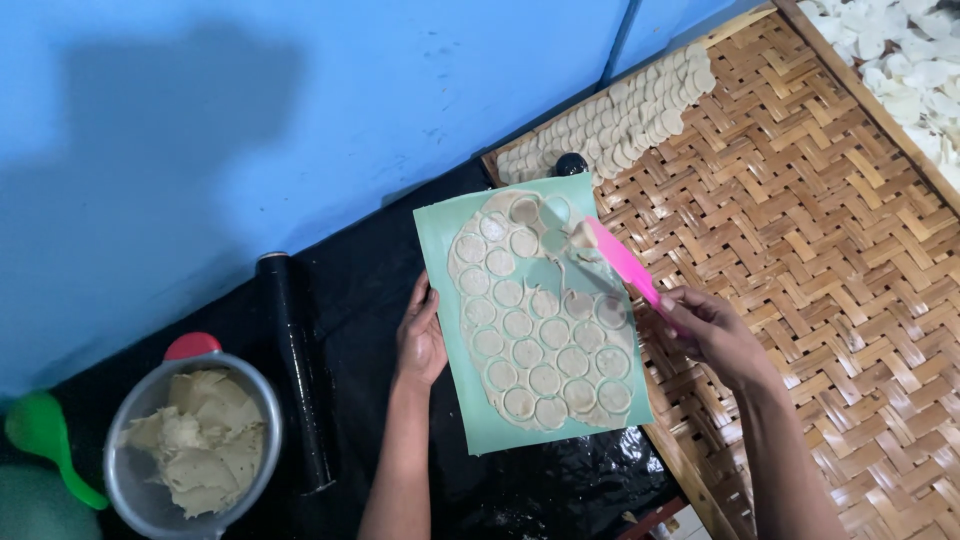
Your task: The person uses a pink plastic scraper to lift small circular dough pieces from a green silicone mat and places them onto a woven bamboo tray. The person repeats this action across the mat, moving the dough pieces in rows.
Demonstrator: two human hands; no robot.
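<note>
Left hand (421,340) lies flat w/ fingers together on the left edge of the green sheet (440,230), gripping nothing. Right hand (712,330) is closed round a pink spatula (622,262), tip on the dough (540,320) w/ cut circles near the sheet's top. Bowl (135,480) sits bottom left, roller (295,370) beside it.

Right hand (712,330) gripping pink spatula (622,264), dough sheet (540,320)

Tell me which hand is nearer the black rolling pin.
Left. The left hand rests on the green sheet's left edge, a short way right of the black rolling pin. The right hand, holding the pink spatula, is beyond the sheet's far side.
</note>
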